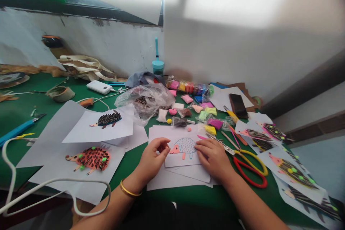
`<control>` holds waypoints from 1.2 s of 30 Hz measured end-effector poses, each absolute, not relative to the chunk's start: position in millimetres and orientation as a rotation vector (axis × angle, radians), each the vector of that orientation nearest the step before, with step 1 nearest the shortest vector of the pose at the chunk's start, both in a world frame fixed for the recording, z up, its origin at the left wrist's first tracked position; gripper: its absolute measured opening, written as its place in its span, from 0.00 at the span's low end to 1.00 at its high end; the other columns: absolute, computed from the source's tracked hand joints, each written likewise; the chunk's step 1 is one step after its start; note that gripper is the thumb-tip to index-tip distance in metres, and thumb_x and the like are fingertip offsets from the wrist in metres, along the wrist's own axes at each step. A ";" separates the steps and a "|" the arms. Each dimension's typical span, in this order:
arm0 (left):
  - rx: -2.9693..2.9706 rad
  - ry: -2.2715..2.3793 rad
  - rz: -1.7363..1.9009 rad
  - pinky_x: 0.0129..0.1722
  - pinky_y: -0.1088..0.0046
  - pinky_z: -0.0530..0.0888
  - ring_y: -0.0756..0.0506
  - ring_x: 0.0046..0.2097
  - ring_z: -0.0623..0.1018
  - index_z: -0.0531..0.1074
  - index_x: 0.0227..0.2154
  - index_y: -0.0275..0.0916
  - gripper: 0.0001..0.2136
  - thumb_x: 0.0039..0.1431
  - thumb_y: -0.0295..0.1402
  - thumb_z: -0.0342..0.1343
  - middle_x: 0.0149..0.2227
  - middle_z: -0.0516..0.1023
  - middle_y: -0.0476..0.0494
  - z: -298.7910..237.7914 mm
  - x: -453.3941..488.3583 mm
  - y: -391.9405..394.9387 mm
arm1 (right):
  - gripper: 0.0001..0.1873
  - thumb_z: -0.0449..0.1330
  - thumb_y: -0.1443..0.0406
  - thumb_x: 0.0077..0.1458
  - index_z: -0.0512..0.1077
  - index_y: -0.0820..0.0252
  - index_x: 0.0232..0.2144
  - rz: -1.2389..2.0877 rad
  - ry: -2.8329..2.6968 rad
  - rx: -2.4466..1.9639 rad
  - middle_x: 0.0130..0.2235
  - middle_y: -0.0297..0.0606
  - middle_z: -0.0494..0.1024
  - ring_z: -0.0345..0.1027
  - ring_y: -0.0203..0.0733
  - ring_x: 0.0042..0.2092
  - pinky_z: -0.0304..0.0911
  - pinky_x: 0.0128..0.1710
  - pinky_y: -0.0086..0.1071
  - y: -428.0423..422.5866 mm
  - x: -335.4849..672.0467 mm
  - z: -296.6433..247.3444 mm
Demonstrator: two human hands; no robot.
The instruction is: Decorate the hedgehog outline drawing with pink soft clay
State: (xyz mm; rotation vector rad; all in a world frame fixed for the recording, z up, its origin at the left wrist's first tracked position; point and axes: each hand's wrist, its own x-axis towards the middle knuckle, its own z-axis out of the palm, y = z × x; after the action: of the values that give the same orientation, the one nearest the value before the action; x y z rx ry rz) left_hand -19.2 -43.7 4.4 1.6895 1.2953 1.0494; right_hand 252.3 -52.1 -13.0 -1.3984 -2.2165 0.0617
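Right hand (214, 155) touches the hedgehog drawing (185, 146) (pink-faced).

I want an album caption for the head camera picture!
Left hand and right hand frame a hedgehog drawing near red-and-yellow-handled scissors.

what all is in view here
hedgehog drawing: one, blue and pink, front centre
left hedgehog pictures: two, multicoloured, table's left
right hedgehog pictures: several, multicoloured, table's right
scissors: one, red and yellow, right
small packets: many, multicoloured, behind drawing
plastic bag: one, clear, behind drawing's left
phone: one, black, back right
tape roll: one, beige, back left
boxy device: one, white, back left
cable: at least one, white, left
cloth straps: several, cream, back left
pointed tool: one, blue, far left
handled item: one, light blue, back centre
tabletop: one, green, beneath
bangle: one, gold, left wrist
left hand: one, bare, drawing's left
right hand: one, bare, drawing's right
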 end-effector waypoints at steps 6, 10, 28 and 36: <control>1.788 1.305 1.028 0.42 0.67 0.75 0.46 0.40 0.78 0.76 0.40 0.42 0.08 0.62 0.36 0.54 0.39 0.80 0.45 -2.8 -17.6 -42.5 | 0.14 0.57 0.65 0.58 0.77 0.51 0.46 0.089 -2.252 -1.410 0.49 0.39 0.79 0.69 0.50 0.51 0.59 0.54 0.48 -51.9 246.5 -15.2; 1.874 1.308 0.995 0.39 0.70 0.73 0.47 0.37 0.77 0.76 0.35 0.41 0.08 0.63 0.37 0.54 0.35 0.79 0.47 -1.4 -19.3 -44.4 | 0.15 0.57 0.66 0.58 0.77 0.51 0.47 0.093 -2.245 -1.412 0.49 0.39 0.78 0.68 0.50 0.51 0.59 0.54 0.49 -50.7 243.5 -17.1; 2.381 1.229 0.872 0.37 0.67 0.71 0.45 0.35 0.74 0.72 0.29 0.39 0.11 0.66 0.36 0.53 0.30 0.75 0.44 -3.0 -9.7 -54.2 | 0.15 0.57 0.67 0.59 0.77 0.53 0.46 0.095 -2.214 -1.427 0.48 0.40 0.78 0.68 0.49 0.51 0.60 0.54 0.48 -50.7 241.3 -17.9; 2.591 1.198 0.767 0.36 0.66 0.70 0.44 0.34 0.73 0.72 0.29 0.38 0.10 0.66 0.32 0.51 0.30 0.74 0.43 -6.2 -2.7 -58.2 | 0.15 0.58 0.67 0.58 0.76 0.53 0.47 0.106 -2.213 -1.452 0.48 0.39 0.78 0.67 0.50 0.51 0.59 0.54 0.47 -51.5 239.9 -17.4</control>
State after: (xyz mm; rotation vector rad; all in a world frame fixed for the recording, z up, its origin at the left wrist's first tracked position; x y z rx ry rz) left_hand -2.7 -58.2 -6.2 2.5907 1.1982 0.7674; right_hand 239.9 -51.5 -17.4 -1.4525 -2.2126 0.1062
